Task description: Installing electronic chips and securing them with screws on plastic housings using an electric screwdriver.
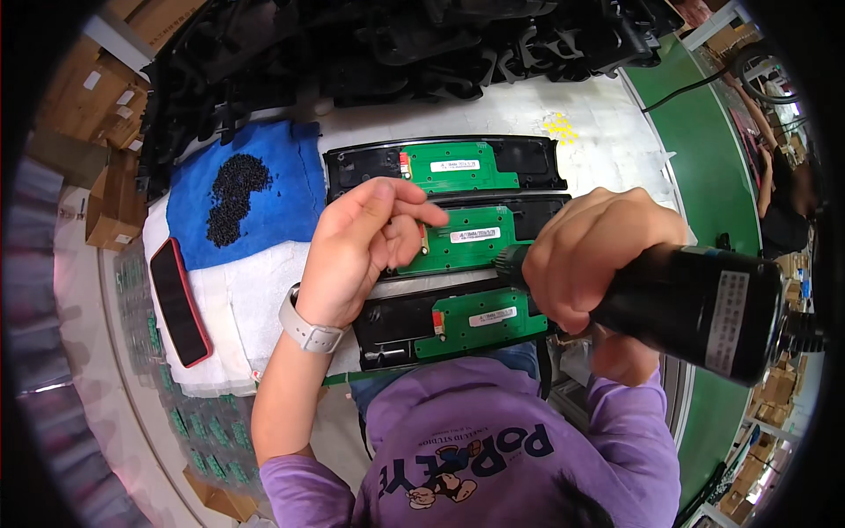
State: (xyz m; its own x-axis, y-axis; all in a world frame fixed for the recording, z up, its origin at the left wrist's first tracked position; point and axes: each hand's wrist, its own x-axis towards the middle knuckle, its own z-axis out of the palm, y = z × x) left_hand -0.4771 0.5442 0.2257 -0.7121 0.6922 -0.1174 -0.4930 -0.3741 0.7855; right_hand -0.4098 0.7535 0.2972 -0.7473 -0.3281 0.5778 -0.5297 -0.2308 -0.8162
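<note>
My right hand (pixel 598 251) is wrapped round a black electric screwdriver (pixel 687 308). Its dark nose (pixel 509 264) points left, at the right edge of the middle green circuit board (pixel 458 251); the bit's tip is hard to make out. My left hand (pixel 374 229) hovers over the left end of that board, fingers curled and the index reaching toward the board. Whatever those fingers hold, if anything, is too small to see. The board sits in a black plastic panel (pixel 550 207). Similar panels with boards lie behind it (pixel 532 167) and in front of it (pixel 387 330).
A blue cloth (pixel 290 194) at the left carries a heap of small black parts (pixel 233 198). Nearer lies a red-edged phone (pixel 180 304). Black plastic mouldings (pixel 396 53) are piled along the back. Small yellow pieces (pixel 560 128) are scattered at the back right. Cardboard boxes (pixel 92 92) stand far left.
</note>
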